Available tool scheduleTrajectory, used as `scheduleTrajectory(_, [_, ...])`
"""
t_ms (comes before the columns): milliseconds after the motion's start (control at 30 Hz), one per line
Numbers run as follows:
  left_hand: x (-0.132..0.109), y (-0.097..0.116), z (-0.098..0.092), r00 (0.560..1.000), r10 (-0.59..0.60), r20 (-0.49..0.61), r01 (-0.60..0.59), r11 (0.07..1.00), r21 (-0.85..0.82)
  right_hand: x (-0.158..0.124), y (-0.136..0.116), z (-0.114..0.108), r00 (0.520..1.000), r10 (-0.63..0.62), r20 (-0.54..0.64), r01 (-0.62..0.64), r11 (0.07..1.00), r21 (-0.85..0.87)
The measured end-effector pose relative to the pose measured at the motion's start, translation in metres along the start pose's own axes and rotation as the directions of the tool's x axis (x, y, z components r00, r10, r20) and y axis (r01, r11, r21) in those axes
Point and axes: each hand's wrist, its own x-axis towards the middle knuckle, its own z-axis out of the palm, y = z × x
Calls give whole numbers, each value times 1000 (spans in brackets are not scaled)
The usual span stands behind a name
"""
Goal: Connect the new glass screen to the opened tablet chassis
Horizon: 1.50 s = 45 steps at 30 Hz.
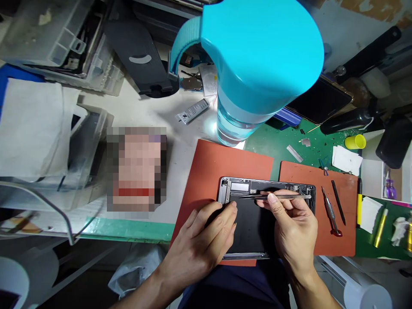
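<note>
An opened tablet (pixel 254 231), its black interior and metal frame exposed, lies on an orange-red mat (pixel 202 171). My left hand (pixel 206 236) rests over the tablet's left side with bent fingers gripping near the edge; its thumb is hidden. In my right hand (pixel 294 227), a pair of thin metal tweezers (pixel 252 197) is pinched between thumb and fingers. They lie almost level, and the tips point left over the tablet's upper left part. Whether the tips touch anything inside, I cannot tell.
A large turquoise-lidded bottle (pixel 264 47) stands just behind the mat. On a second mat (pixel 347 189) at right lie a screwdriver (pixel 329 208) and a black stick (pixel 337 201). Plastic boxes (pixel 96 116) crowd the left, near a grey tube (pixel 193 110) and a phone stand (pixel 138 47).
</note>
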Motion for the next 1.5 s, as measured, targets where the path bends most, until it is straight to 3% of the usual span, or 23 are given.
scheduleTrajectory(1500, [-1, 0, 2, 1000, -1, -18, 0, 999, -38, 5, -1, 0, 998, 59, -1, -59, 998, 1])
